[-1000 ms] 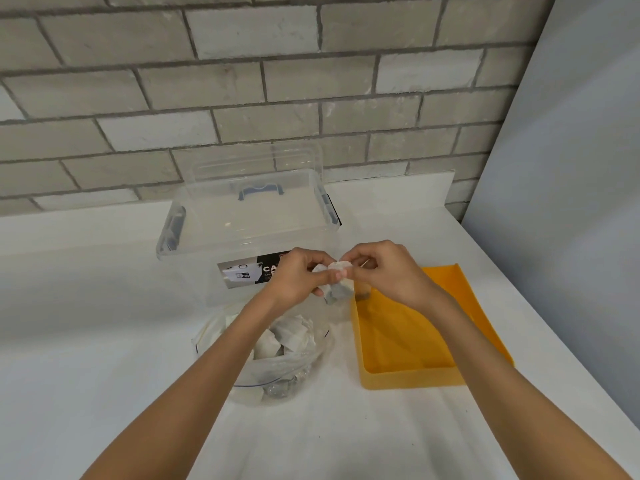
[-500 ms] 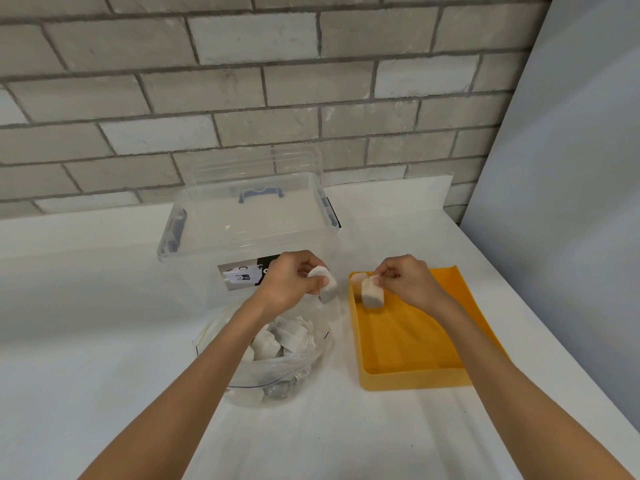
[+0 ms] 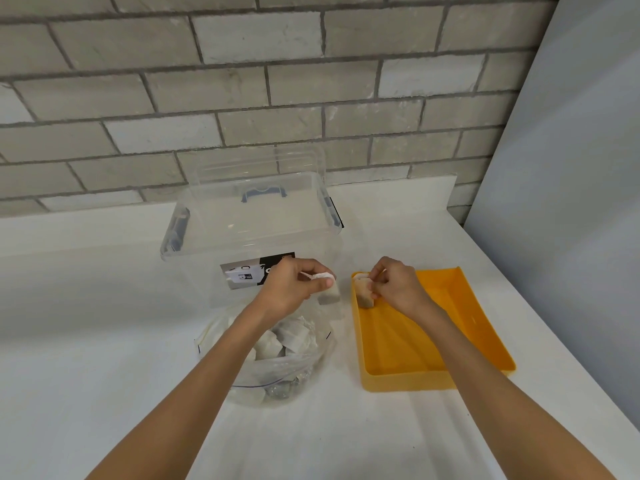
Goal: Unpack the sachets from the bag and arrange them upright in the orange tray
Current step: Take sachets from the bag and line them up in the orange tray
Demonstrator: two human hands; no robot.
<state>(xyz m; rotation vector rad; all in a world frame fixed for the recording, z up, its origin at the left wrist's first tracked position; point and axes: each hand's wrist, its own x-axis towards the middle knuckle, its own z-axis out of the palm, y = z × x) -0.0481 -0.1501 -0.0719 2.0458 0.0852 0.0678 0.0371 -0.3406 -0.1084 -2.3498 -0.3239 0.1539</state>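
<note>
On a white counter (image 3: 104,341) below a brick wall (image 3: 242,98), the right hand (image 3: 394,285) pinches seemingly the first sachet (image 3: 364,295) upright in the orange tray (image 3: 433,372)'s far corner, the left hand (image 3: 291,287) grips a second sachet (image 3: 329,293), and most lie in the bag (image 3: 277,348).

I count two grips: my left grip (image 3: 287,289) and my right grip (image 3: 398,289). There is one orange tray (image 3: 405,381), one clear zip bag (image 3: 277,375) and one clear storage box (image 3: 252,220), with one blue handle (image 3: 264,194) and one label (image 3: 258,271). My left grip pinches one hanging sachet (image 3: 329,294). My right grip pinches one corner sachet (image 3: 364,298) in the tray; I cannot tell if a second stands behind it. At least four bagged sachets (image 3: 277,341) show, the rest too overlapped to count.
</note>
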